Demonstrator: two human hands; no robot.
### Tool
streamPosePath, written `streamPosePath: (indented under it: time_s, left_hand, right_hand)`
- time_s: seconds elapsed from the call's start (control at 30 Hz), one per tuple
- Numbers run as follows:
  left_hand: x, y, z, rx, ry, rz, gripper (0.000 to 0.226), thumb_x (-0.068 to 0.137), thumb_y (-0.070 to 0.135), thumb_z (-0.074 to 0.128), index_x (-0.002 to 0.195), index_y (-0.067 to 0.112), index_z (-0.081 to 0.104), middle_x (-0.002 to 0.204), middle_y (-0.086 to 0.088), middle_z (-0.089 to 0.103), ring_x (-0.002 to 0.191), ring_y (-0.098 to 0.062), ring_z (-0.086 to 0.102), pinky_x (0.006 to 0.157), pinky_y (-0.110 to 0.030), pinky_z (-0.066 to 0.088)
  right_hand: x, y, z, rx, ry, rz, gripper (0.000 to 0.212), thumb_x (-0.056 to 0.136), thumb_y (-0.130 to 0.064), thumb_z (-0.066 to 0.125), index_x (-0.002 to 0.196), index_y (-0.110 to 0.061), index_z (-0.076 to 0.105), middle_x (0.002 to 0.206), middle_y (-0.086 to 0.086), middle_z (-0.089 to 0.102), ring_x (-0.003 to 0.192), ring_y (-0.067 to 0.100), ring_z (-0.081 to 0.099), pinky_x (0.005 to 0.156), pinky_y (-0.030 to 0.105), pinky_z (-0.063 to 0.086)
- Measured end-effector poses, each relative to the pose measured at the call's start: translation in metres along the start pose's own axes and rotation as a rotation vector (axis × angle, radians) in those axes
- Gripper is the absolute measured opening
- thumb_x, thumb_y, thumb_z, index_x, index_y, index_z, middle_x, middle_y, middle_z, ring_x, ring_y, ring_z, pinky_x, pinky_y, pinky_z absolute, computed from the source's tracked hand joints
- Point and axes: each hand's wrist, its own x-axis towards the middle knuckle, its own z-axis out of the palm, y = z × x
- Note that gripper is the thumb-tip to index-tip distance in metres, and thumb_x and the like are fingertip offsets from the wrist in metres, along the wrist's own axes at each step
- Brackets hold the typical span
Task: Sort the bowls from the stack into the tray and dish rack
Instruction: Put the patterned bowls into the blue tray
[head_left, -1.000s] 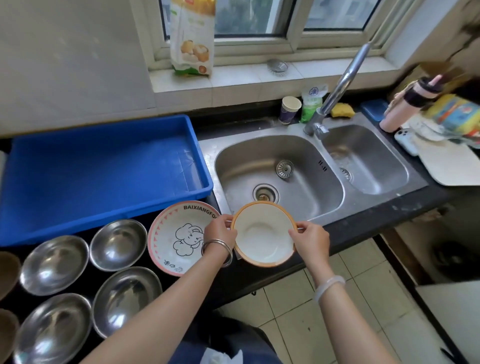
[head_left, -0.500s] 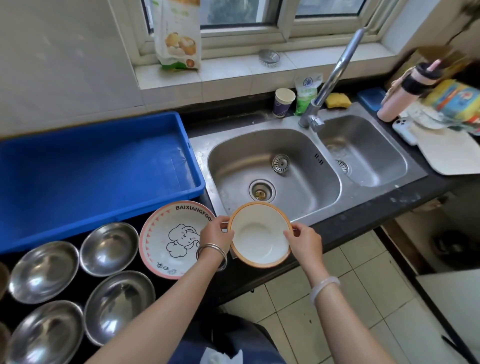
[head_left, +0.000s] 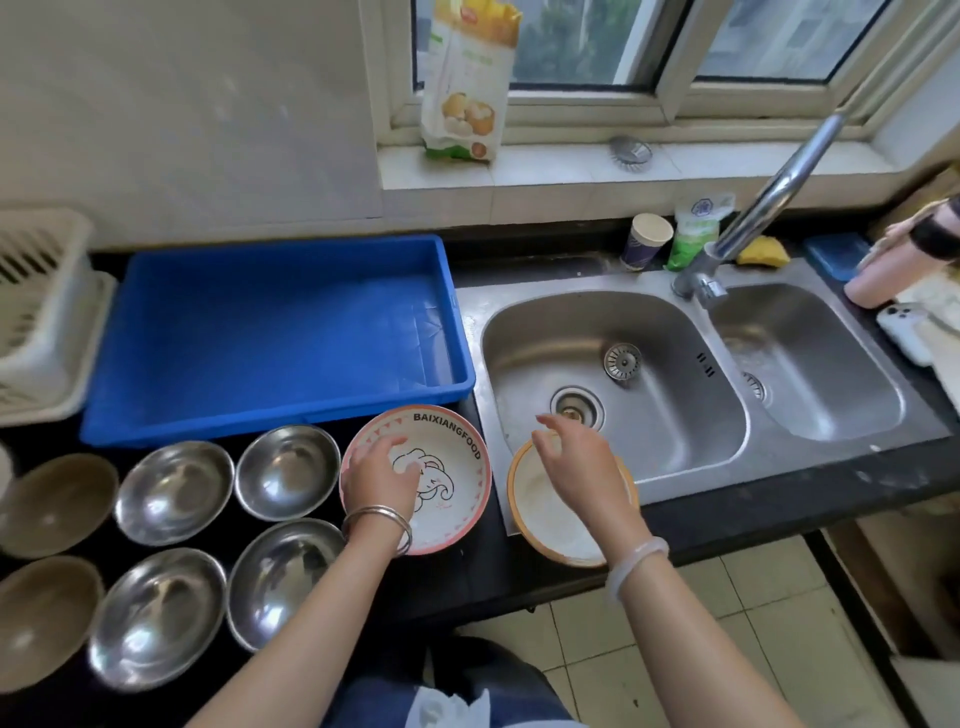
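2 hands off the orange-rimmed bowl (head_left: 566, 512) now, held by both 0.5 s back. Sits under the spread, empty right hand (head_left: 576, 462); left hand (head_left: 382, 475), loosely open, over the elephant bowl (head_left: 447, 467). Blue tray (head_left: 171, 421) beyond fingertips, holding nothing yet.

The right hand (head_left: 571, 462) hides much of the orange-rimmed bowl (head_left: 540, 540); dish rack (head_left: 41, 312) cut off.

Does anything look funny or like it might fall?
Yes. The orange-rimmed bowl sits at the counter's front edge, partly on the sink rim, and looks to hang over the floor a little. The right hand hovers over it. A drain strainer lies on the windowsill, away from the sink.
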Motion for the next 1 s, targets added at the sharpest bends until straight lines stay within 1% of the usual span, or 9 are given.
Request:
streamPosePath:
  time_s: [0.13,0.23,0.33,0.43,0.53,0.63,0.77,0.87,1.0]
  left_hand:
    - [-0.001,-0.016,-0.013,-0.006,0.011,-0.138,0.049,0.080,0.013,0.062,0.127,0.020,0.051,0.133,-0.013,0.043,0.120,-0.032,0.045,0.104,-0.036,0.037]
    - [-0.003,-0.023,-0.013,-0.076,-0.009,-0.174,0.055,0.079,0.009,0.062,0.131,0.018,0.049,0.131,-0.016,0.047,0.115,-0.033,0.051,0.101,-0.041,0.043]
    - [-0.004,-0.023,-0.009,-0.142,0.009,-0.213,0.055,0.077,0.003,0.059,0.130,0.014,0.047,0.131,-0.016,0.046,0.113,-0.032,0.053,0.100,-0.039,0.044]
    - [-0.002,-0.024,-0.006,-0.140,0.054,-0.249,0.048,0.077,0.000,0.056,0.123,0.013,0.050,0.127,-0.017,0.049,0.110,-0.033,0.054,0.094,-0.037,0.044]
    - [0.003,-0.028,-0.008,-0.102,0.082,-0.236,0.037,0.079,-0.003,0.052,0.114,0.009,0.054,0.117,-0.015,0.059,0.098,-0.029,0.059,0.082,-0.036,0.049]
    - [0.004,-0.034,-0.012,-0.144,0.152,-0.248,0.039,0.080,-0.007,0.045,0.114,0.009,0.058,0.109,-0.012,0.065,0.087,-0.024,0.057,0.072,-0.031,0.044]
    - [0.006,-0.037,-0.024,-0.265,0.247,-0.261,0.045,0.080,-0.006,0.045,0.115,0.018,0.061,0.110,-0.002,0.068,0.088,-0.017,0.057,0.074,-0.026,0.042]
    - [0.015,-0.031,-0.044,-0.423,0.304,-0.263,0.027,0.084,0.005,0.054,0.107,0.016,0.065,0.100,0.001,0.069,0.092,-0.016,0.062,0.077,-0.025,0.045]
    - [0.036,-0.025,-0.079,-0.578,0.324,-0.205,0.012,0.083,0.017,0.061,0.094,0.019,0.065,0.091,0.003,0.067,0.089,-0.017,0.064,0.084,-0.035,0.052]
  right_hand:
    - [0.026,-0.035,0.028,-0.185,-0.232,-0.094,0.042,0.095,-0.036,0.045,0.132,-0.016,0.050,0.122,0.008,0.064,0.111,0.026,0.058,0.086,0.036,0.048]
    - [0.041,-0.046,0.044,-0.319,-0.352,-0.126,0.031,0.094,-0.032,0.046,0.117,-0.013,0.054,0.103,0.010,0.068,0.092,0.028,0.062,0.070,0.038,0.049]
    - [0.052,-0.049,0.054,-0.308,-0.441,-0.135,0.023,0.091,-0.024,0.051,0.112,-0.015,0.056,0.100,0.009,0.068,0.089,0.026,0.063,0.073,0.037,0.053]
    - [0.059,-0.050,0.057,-0.234,-0.456,-0.135,0.019,0.088,-0.014,0.054,0.107,-0.013,0.058,0.100,0.009,0.067,0.087,0.026,0.064,0.072,0.036,0.055]
    - [0.066,-0.048,0.057,-0.151,-0.450,-0.126,0.022,0.085,-0.004,0.050,0.100,-0.013,0.063,0.088,0.005,0.064,0.083,0.027,0.066,0.073,0.043,0.059]
    - [0.068,-0.047,0.053,-0.069,-0.468,-0.122,0.025,0.084,-0.002,0.052,0.100,-0.014,0.066,0.082,0.000,0.061,0.081,0.027,0.067,0.069,0.044,0.060]
    - [0.070,-0.052,0.041,0.071,-0.474,-0.106,0.022,0.087,-0.007,0.056,0.105,-0.017,0.066,0.082,-0.002,0.065,0.077,0.024,0.070,0.060,0.038,0.061]
    - [0.078,-0.066,0.027,0.201,-0.484,-0.045,0.024,0.087,-0.005,0.059,0.107,-0.016,0.068,0.079,-0.001,0.069,0.067,0.017,0.071,0.050,0.029,0.059]
    - [0.095,-0.099,0.017,0.374,-0.475,0.027,0.027,0.085,-0.002,0.063,0.109,-0.014,0.067,0.079,0.004,0.070,0.055,0.014,0.071,0.046,0.026,0.057]
